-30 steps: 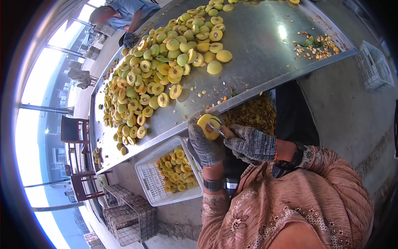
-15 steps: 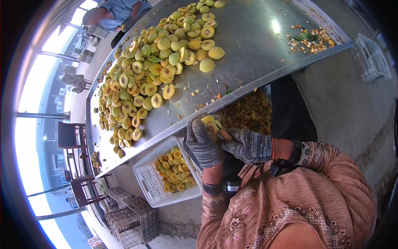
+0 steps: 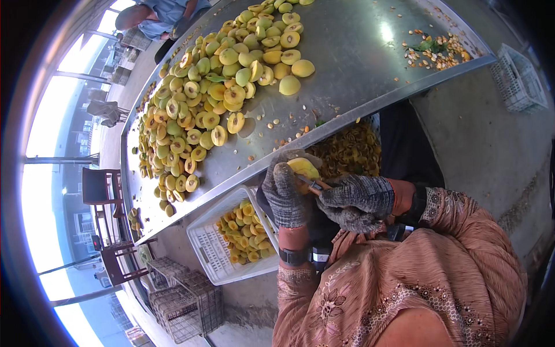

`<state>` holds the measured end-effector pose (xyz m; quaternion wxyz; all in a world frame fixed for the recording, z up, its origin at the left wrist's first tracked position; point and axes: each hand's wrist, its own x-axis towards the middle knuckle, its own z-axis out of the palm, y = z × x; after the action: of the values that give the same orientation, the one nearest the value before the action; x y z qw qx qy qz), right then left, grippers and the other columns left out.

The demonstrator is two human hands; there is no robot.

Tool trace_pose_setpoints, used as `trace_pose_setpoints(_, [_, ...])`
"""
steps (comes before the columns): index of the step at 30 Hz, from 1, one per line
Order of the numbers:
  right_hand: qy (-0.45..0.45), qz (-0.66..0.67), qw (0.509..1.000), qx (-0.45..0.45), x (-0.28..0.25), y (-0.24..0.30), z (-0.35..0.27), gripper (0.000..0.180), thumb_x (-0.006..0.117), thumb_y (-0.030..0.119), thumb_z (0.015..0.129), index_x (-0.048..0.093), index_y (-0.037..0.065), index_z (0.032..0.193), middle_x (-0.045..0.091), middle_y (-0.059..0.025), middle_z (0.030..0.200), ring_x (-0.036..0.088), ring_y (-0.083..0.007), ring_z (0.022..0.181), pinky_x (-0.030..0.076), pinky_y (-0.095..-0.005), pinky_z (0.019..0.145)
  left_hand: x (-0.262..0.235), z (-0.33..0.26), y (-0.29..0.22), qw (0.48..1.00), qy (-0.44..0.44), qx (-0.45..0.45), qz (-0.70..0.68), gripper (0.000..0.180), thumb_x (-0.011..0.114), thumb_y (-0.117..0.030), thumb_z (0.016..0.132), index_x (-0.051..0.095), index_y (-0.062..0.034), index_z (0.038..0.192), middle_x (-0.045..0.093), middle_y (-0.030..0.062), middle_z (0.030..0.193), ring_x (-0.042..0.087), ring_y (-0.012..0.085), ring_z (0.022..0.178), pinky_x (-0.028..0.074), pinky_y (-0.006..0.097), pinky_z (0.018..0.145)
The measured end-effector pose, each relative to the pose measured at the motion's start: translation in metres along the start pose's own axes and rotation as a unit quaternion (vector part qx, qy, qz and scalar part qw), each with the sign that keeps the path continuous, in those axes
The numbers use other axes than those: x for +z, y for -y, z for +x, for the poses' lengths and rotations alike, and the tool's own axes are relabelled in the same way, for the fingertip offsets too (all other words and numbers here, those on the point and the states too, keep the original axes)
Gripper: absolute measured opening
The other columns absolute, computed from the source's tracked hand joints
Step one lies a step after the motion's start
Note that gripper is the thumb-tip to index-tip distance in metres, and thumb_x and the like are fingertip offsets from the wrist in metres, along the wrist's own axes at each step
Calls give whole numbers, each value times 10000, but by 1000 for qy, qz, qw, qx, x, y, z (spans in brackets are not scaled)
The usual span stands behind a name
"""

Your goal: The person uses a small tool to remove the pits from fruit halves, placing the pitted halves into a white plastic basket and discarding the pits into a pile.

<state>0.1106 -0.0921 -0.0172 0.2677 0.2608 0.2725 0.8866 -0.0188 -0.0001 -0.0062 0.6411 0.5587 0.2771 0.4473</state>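
In front of my chest, just below the steel table's edge, my left hand [image 3: 287, 194] in a grey knit glove grips a yellow-green apricot [image 3: 304, 168]. My right hand [image 3: 357, 199], gloved the same way, holds a small hand tool [image 3: 317, 184] with a brownish handle. Its tip meets the lower side of the fruit, where its exact shape is hard to see. Beside my left wrist, a white plastic crate [image 3: 203, 246] holds pitted apricot halves [image 3: 245, 234]. Beneath the table edge, past my hands, lies a heap of brownish-yellow fruit pieces [image 3: 350, 151].
A large pile of halved apricots [image 3: 202, 110] covers the left of the steel table [image 3: 341, 63]. Loose pits [image 3: 436, 52] lie at its right corner. Another white crate [image 3: 517, 78] stands on the floor at right; wire crates [image 3: 185, 298] and a chair [image 3: 104, 188] are at left. A person [image 3: 165, 17] sits across the table.
My left hand has tilted, showing more of the apricot. My right hand has turned and lowered a little, bringing the brownish tool handle into sight.
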Motion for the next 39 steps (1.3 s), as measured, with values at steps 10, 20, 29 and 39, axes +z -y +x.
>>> trace_pose_setpoints(10, [-238, -526, 800, -162, 1, -16, -2, 296, 530, 255, 857, 539, 37, 1058, 585, -20, 814, 523, -50, 603, 418, -169, 505, 4, -10, 24, 987, -109, -40, -108, 493, 405, -481, 866, 517, -17, 989, 579, 111, 893, 572, 200, 798, 488, 305, 708])
trace_pose_setpoints(20, [-409, -889, 198, -48, -75, 94, -46, 345, 528, 349, 827, 552, 14, 907, 562, -64, 612, 547, -152, 522, 431, -285, 478, -187, -53, 29, 911, -282, 105, 281, 509, 551, -422, 795, 476, -44, 1127, 543, 146, 1020, 525, 264, 965, 449, 353, 831])
trace_pose_setpoints(29, [-574, -672, 452, -126, -32, 67, -41, 327, 519, 342, 823, 578, 20, 819, 467, -67, 543, 513, -186, 546, 431, -284, 519, -249, 11, -17, 699, -254, 67, 665, 413, 628, -259, 765, 523, -8, 1077, 562, 179, 1010, 524, 311, 959, 408, 342, 850])
trace_pose_setpoints(39, [-588, -716, 361, -102, -47, 77, -67, 379, 455, 305, 866, 461, 72, 1164, 583, -144, 781, 539, -225, 598, 432, -352, 592, -220, 196, 58, 658, -50, -119, 742, 484, 595, -285, 763, 458, -9, 1137, 543, 208, 1056, 525, 321, 991, 414, 360, 841])
